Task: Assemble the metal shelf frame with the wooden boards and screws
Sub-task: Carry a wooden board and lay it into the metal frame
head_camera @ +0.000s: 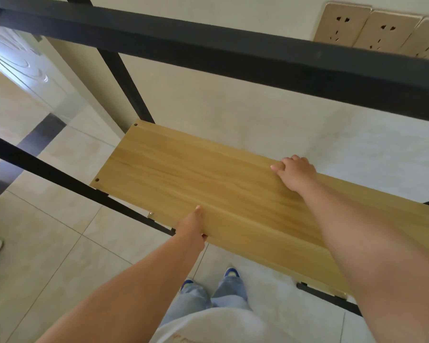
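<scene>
Frame (pixel 208 48) first: one black metal frame, rigid and heavy. Within it you hold one wooden board (pixel 208 184), stiff and smooth-faced, by its long edges, left hand (pixel 192 227) gripping the near one, right hand (pixel 295 173) curled over the far. Three screw holes show.

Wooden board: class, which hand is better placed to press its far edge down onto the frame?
Right, probably: the right hand already grips the wooden board at its far edge; the left hand holds the near edge.

Home: tiled floor (pixel 60 243), wall sockets (pixel 382 30)
</scene>
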